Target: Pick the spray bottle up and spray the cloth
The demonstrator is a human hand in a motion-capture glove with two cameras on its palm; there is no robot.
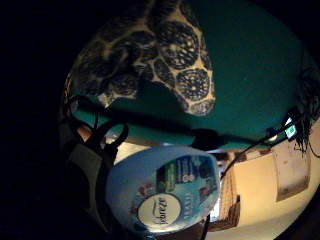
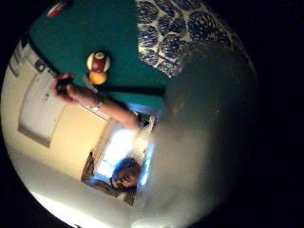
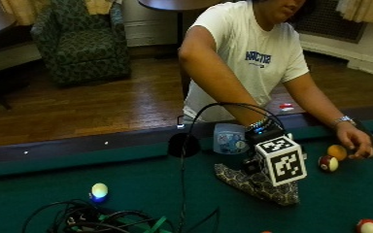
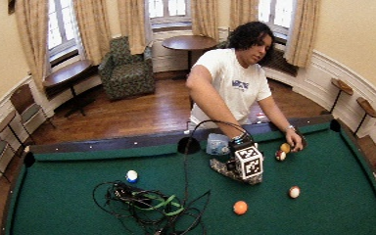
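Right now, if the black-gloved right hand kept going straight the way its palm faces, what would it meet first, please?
Probably the pale blue plastic spray bottle, which fills much of both palm views; the blue-patterned cloth lies beyond on the green felt. Contact is unclear.

Your gloved right hand [image 3: 259, 141]: mostly hidden behind marker in outside view, fingers not visible, grip cannot tell. Spray bottle [image 3: 229, 138] at bench's far rail: only part shows beside your forearm, nozzle hidden; label text [image 1: 162, 214] too blurred to read. Cloth [image 3: 254, 184]: upper part covered by hand rig. Thumb-side palm view: grey blurred surface [image 2: 209, 137] fills much of it, identity unclear.
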